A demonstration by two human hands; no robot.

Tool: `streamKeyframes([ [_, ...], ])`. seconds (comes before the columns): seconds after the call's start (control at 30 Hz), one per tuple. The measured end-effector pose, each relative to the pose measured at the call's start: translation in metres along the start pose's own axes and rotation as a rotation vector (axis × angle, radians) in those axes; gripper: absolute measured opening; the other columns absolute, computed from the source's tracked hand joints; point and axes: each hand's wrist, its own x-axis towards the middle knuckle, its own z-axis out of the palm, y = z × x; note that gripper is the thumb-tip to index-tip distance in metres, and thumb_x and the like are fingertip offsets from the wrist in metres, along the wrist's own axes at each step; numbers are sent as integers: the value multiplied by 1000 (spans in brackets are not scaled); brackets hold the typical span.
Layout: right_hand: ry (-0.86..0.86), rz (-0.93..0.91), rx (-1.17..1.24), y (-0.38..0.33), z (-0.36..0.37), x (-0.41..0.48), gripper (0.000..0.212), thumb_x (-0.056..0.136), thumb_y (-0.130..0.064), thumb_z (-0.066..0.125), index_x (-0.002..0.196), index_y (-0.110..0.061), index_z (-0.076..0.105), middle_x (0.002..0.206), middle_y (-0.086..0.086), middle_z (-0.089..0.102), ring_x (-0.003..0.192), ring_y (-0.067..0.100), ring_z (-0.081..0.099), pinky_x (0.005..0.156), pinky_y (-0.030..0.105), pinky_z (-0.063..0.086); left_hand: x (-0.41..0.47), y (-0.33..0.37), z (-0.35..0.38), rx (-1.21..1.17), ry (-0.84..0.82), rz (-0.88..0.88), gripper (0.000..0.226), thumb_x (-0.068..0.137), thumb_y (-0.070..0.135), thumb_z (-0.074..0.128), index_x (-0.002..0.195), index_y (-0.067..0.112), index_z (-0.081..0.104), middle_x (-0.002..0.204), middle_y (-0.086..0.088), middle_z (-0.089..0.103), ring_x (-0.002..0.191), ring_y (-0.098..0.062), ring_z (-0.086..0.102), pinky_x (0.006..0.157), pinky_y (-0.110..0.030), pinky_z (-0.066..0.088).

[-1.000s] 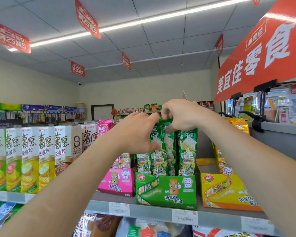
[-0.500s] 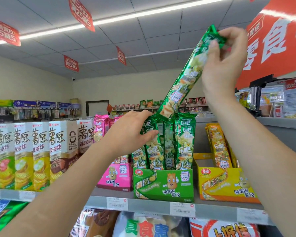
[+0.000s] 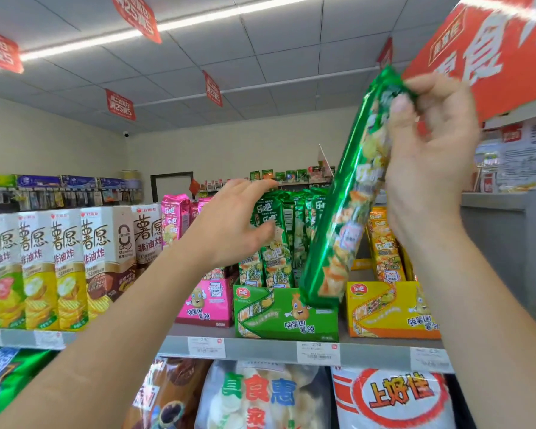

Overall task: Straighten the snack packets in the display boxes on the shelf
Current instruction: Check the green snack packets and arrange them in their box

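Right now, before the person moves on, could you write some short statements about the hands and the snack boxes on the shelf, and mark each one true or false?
1. The right hand pinches a long green foil snack packet near its top end. True.
2. That packet stands upright inside the green cardboard display box. False: it is held up and tilted, with its lower end in front of the box's right part.
3. The left hand is at the standing green packets in that box, fingers fairly straight. True.
4. The yellow cardboard display box sits left of the green one. False: it sits on the right, and the pink cardboard display box is on the left.
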Motion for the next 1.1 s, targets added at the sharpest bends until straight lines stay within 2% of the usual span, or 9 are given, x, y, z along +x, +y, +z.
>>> streamKeyframes([
  [0.23,-222,495,215,6,-25,-72,16,84,-8,56,91,-22,58,92,1,57,78,13,53,70,29,45,-23,31,-6,-157,210,-49,39,92,17,59,132,20,57,126,9,60,117,-7,49,102,-20,33],
  [0.33,-191,643,374,0,-34,-92,17,93,1,52,93,-16,55,93,13,54,76,24,54,68,31,48,-65,63,5,-428,237,-143,21,92,32,54,111,28,64,87,18,66,71,7,55,66,-8,41],
  [0.47,-213,801,635,-15,-36,-116,12,92,-2,47,98,-11,51,112,24,65,106,33,65,83,40,55,-117,113,29,-981,76,-297,28,95,48,52,109,26,60,92,20,69,81,8,62,70,-10,46],
  [0.6,-307,762,329,-23,-43,-138,18,99,-15,48,114,-18,58,117,5,69,104,16,64,87,39,49,-132,133,41,-1306,158,-507,18,91,32,59,102,21,67,83,6,70,72,-3,60,64,-12,47],
  [0.67,-441,798,264,-29,-54,-150,44,94,-45,53,135,-32,49,130,-10,62,120,9,58,99,38,46,-135,135,41,-1284,221,-524,23,93,33,58,108,17,64,86,1,71,76,-7,62,67,-18,49],
  [0.77,-669,848,197,-43,-71,-177,73,73,-80,54,139,-62,28,136,-33,50,126,-8,48,98,12,42,-132,133,37,-1305,306,-557,32,89,29,55,112,8,59,88,0,73,79,-7,66,68,-20,52],
  [0.87,-792,804,83,-57,-73,-204,59,87,-68,46,140,-60,21,126,-45,49,118,-19,47,87,-2,36,-128,130,34,-1310,345,-577,31,88,23,58,109,1,59,86,-3,72,76,-11,66,66,-22,53],
  [1.0,-715,683,-80,-63,-76,-216,42,91,-62,38,131,-52,39,109,-32,63,94,-7,63,73,8,46,-121,132,31,-1285,374,-632,9,95,11,57,99,5,61,74,5,64,68,-7,61,60,-19,50],
  [1.1,-717,660,-163,-69,-81,-225,41,90,-64,37,128,-51,41,99,-23,66,83,2,65,63,11,43,-110,129,21,-1346,414,-697,24,94,23,59,72,26,67,58,13,57,53,-2,55,49,-17,45],
])
